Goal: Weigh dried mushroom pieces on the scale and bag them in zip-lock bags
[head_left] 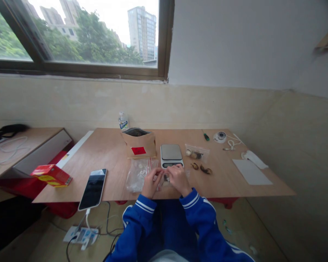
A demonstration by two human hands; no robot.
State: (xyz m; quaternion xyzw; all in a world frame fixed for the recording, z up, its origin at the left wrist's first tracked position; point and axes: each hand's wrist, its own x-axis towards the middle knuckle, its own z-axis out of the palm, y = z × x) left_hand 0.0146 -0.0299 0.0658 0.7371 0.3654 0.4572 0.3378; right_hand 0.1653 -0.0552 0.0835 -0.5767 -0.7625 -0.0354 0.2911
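My left hand and my right hand meet at the table's near edge, fingers pinched on a small clear zip bag held between them. Its contents are too small to make out. Just left of my hands lies a pile of empty clear zip bags. A small digital scale stands right behind my hands. A brown paper pouch with a red label stands open beyond the bags. A filled clear bag and two dark loose pieces lie to the right.
A phone on a charging cable lies at the table's front left. A water bottle stands at the back. A tape roll, a green marker and white paper lie on the right. A red box sits left.
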